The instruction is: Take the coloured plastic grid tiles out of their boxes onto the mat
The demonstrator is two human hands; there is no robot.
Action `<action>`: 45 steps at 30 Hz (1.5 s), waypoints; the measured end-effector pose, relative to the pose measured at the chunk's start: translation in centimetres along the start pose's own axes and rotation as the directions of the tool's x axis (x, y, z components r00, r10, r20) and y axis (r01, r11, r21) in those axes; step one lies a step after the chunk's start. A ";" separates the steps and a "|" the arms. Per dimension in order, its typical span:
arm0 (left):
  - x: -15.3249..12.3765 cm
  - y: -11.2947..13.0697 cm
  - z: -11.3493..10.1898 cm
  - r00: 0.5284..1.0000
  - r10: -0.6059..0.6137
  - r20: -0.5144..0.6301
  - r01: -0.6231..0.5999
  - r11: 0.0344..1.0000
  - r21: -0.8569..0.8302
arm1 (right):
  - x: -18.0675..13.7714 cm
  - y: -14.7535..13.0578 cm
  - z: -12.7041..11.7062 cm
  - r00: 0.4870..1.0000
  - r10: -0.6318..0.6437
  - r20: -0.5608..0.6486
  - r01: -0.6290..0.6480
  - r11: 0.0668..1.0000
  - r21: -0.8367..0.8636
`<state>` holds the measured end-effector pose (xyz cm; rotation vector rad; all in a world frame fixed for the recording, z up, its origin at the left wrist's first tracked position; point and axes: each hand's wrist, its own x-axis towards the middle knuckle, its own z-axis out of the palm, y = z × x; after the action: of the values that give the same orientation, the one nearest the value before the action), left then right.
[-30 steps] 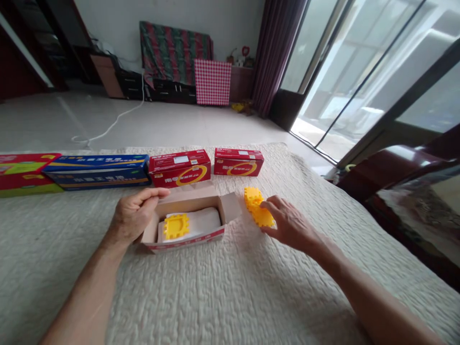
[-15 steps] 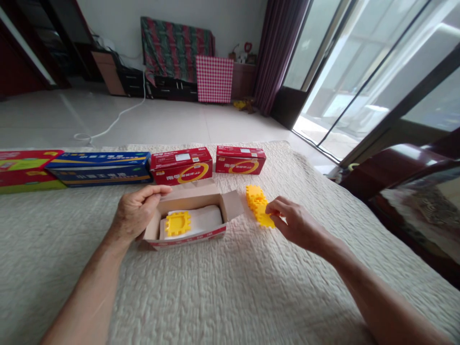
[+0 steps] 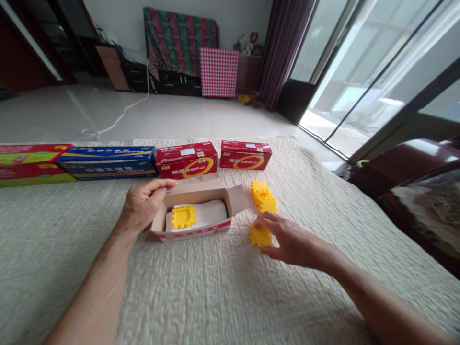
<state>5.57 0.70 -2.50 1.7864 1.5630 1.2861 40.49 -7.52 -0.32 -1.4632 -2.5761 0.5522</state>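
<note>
My left hand (image 3: 145, 205) is closed on the left edge and flap of an open cardboard box (image 3: 201, 233). Inside the box, a square yellow toothed plastic tile (image 3: 183, 217) lies on white packing (image 3: 213, 213). My right hand (image 3: 291, 237) is right of the box, with its thumb and fingers around another yellow toothed tile (image 3: 260, 236) just above or at the bedspread; contact below cannot be made out. Beyond that hand, a small group of similar yellow tiles (image 3: 259, 187) lies overlapping beside the box's right flap (image 3: 237, 199).
Along the far side of the quilted bedspread (image 3: 187, 287) stand two red boxes (image 3: 187, 160) (image 3: 246, 155), a blue box (image 3: 108, 163) and red-green boxes (image 3: 32, 165). Dark carved furniture (image 3: 413, 163) borders the right side. A white cable (image 3: 124, 112) crosses the floor behind.
My right hand has drawn one yellow tile from the group toward me, apart from the others. My left hand keeps its hold on the box. The view has shifted slightly.
</note>
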 end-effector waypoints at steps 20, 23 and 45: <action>0.0 0.3 0.8 0.997 0.072 -0.031 -0.074 0.996 -0.055 | 8.3 -6.5 -4.5 0.918 -0.309 -0.250 0.329 0.944 0.038; 0.0 0.3 0.9 0.996 0.085 -0.030 -0.087 0.995 -0.058 | 9.6 -6.4 -3.3 0.931 -0.300 -0.209 0.313 0.949 0.031; -0.1 0.6 0.7 0.999 0.050 -0.021 -0.051 0.998 -0.040 | 8.4 -1.8 -6.7 0.902 -0.198 -0.385 0.180 0.980 -0.084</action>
<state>6.50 0.63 -2.33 1.8035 1.5003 1.3531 36.54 0.42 5.98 -1.1711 -2.3825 0.1515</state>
